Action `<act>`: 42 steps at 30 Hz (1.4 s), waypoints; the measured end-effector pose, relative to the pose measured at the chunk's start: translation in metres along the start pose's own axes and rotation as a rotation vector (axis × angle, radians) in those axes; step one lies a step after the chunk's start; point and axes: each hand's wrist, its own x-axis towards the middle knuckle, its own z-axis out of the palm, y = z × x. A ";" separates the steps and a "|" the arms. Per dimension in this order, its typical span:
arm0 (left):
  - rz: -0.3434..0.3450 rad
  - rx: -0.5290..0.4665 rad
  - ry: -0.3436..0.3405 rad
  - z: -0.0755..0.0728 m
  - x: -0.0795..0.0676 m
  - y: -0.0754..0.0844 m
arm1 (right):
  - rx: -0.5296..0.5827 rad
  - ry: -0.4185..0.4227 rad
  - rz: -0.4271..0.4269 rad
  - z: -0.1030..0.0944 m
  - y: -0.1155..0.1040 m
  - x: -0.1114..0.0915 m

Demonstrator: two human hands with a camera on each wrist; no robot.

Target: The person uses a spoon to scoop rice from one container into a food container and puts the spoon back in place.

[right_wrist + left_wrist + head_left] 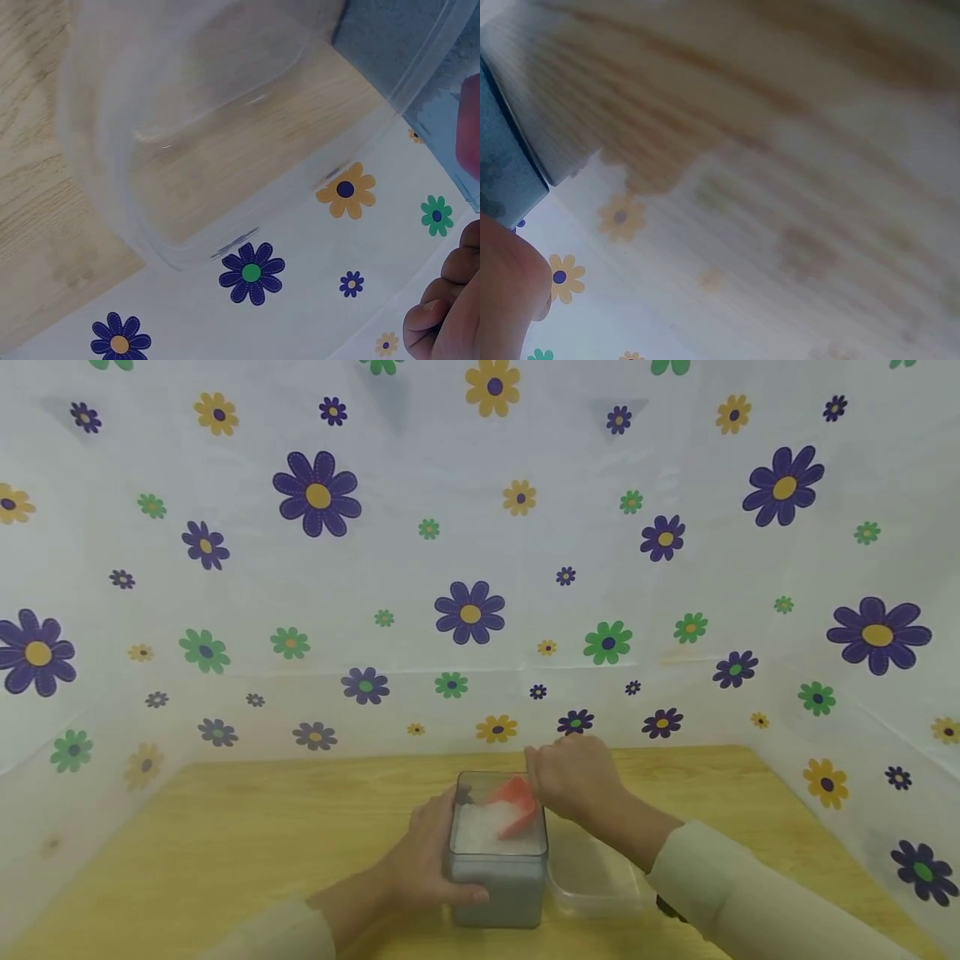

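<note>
A bluish see-through square container (pixel 497 893) stands on the table, filled with white grains (pixel 476 831). My left hand (pixel 420 864) grips its left side, the thumb lying across the front wall. In the left wrist view part of that hand (pixel 510 292) shows beside the container wall (pixel 506 161). My right hand (pixel 576 777) is curled at the container's back right rim, holding a pink scoop (pixel 519 806) by its handle, which the fingers hide. The scoop's head tilts into the grains. In the right wrist view the scoop (pixel 469 127) shows at the edge, above the curled fingers (pixel 461 266).
Right beside the container sits a clear plastic box (pixel 596 881), partly under the right forearm. A small dark object (pixel 670 908) peeks out by the right sleeve. Flower-printed white sheeting (pixel 517 552) rises behind the wooden table (pixel 300 810) and along both sides.
</note>
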 end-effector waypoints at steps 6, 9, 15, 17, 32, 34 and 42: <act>-0.004 -0.011 -0.007 0.001 0.001 0.001 | 0.001 0.022 -0.031 0.000 0.003 -0.002; -0.016 -0.026 -0.011 0.000 0.001 0.002 | -0.003 0.029 -0.043 -0.002 0.004 -0.002; -0.020 -0.013 -0.011 -0.001 0.001 0.003 | 0.012 0.025 -0.047 -0.006 0.006 0.001; -0.007 -0.009 -0.006 -0.002 0.001 0.003 | 0.025 0.022 -0.039 -0.007 0.007 0.001; -0.032 -0.011 -0.027 -0.002 0.001 0.003 | 0.132 -0.017 0.057 -0.007 0.011 0.000; -0.043 -0.012 -0.033 -0.003 0.000 0.004 | 0.163 -0.023 0.081 -0.007 0.011 -0.001; -0.084 -0.022 -0.054 -0.004 0.000 0.006 | 0.267 -0.006 0.140 -0.009 0.016 0.000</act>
